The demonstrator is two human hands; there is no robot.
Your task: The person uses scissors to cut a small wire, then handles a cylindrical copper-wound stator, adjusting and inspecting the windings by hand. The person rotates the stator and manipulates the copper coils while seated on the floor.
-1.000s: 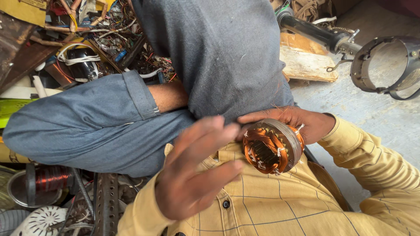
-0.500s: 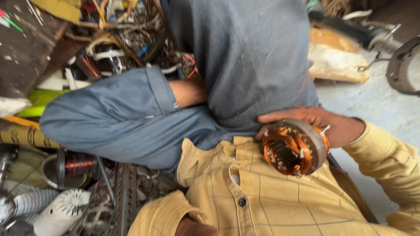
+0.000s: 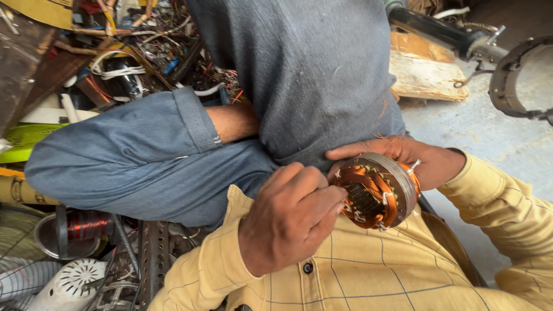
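The left hand [image 3: 291, 216] has come back up to the motor stator [image 3: 377, 190]. A second ago it was spread open in front of the yellow checked shirt [image 3: 368, 270]; half a second ago it had dropped almost out of view at the bottom edge. Now it is curled into a loose fist, with its fingertips [image 3: 337, 204] pressed against the near rim of the copper winding [image 3: 360, 196]. Whether those fingers pinch a strand of wire or a small tool, or only touch the coil, cannot be made out, since the knuckles hide the contact.

The right hand [image 3: 415, 158] has not shifted its hold through the three pictures. It wraps the stator's grey metal shell from behind, thumb along the top, and keeps the open face of the ring turned toward the left hand. The stator sits in the air just in front of the person's chest, resting on no surface, and close against the grey shirt [image 3: 311, 75] of a second person who sits right in front with a denim-covered leg [image 3: 132, 161] folded across.

So the work judged from this has passed from holding and turning the part to the left hand working on the winding itself, with the right hand acting as the clamp.

Around them lie a spool of copper wire [image 3: 86, 224], a white fan cover [image 3: 72, 282] and a tangle of scrap wires [image 3: 155, 46].
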